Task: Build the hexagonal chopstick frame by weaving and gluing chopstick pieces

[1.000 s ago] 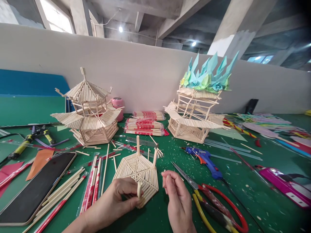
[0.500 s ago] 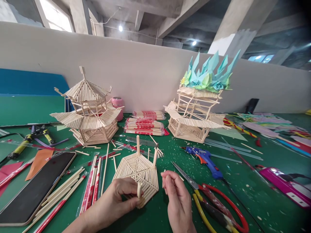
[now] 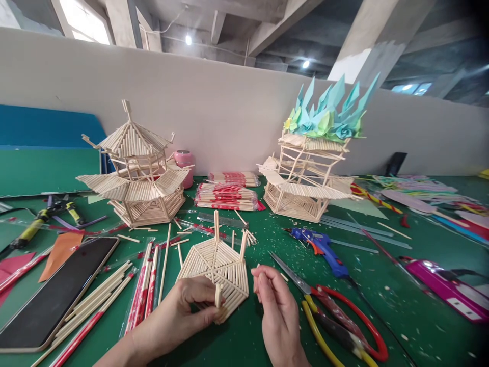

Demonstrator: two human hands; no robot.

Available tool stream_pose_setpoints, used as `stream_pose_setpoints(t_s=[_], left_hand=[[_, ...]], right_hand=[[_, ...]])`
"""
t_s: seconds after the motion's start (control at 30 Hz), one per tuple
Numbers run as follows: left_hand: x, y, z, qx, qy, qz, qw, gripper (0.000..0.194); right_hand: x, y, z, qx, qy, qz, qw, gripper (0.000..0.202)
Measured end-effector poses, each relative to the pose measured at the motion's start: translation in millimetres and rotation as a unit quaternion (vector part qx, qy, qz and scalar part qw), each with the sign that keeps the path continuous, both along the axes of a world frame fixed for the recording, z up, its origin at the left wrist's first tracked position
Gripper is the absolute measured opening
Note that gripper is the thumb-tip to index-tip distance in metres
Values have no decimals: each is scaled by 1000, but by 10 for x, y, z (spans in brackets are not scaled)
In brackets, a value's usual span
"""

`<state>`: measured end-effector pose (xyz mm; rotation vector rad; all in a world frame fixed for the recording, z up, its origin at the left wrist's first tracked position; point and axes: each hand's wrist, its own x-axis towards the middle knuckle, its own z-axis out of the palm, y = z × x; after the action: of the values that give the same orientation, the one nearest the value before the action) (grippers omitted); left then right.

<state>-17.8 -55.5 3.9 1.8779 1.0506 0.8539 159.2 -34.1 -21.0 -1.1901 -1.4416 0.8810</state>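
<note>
Location of post (image 3: pixel 218 296) at edge of hexagonal panel (image 3: pixel 216 266)

The panel rests on the worktop (image 3: pixel 237 347), between the left hand (image 3: pixel 185 306) and the right hand (image 3: pixel 278 311). Left grip: thumb and forefinger pinch the post at the panel's near edge. Post axis: close to upright. The thumb hides the lower end; contact with the panel cannot be confirmed. The left hand is the nearer, with the post directly between its fingertips. The right hand is just beside the panel, to its right; its grip is curled, thumb against forefinger, contents not discernible. 2 other posts stand roughly upright: the far corner post (image 3: pixel 216 226) and the right corner post (image 3: pixel 243 246).

Markings: the stick packets (image 3: pixel 227 198) have red-and-white wrappers without legible text. The glue gun (image 3: pixel 323 251) and power strip (image 3: pixel 449 291) show no readable brand or label.
</note>
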Motion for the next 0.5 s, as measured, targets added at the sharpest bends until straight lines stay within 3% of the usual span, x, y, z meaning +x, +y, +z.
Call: stream_pose_setpoints(t_s=[0.5], left_hand=[[16,8,-5,1,10,4,1000,27]], right_hand=[[-4,-6,-18,-2,-4,10,1000,23]])
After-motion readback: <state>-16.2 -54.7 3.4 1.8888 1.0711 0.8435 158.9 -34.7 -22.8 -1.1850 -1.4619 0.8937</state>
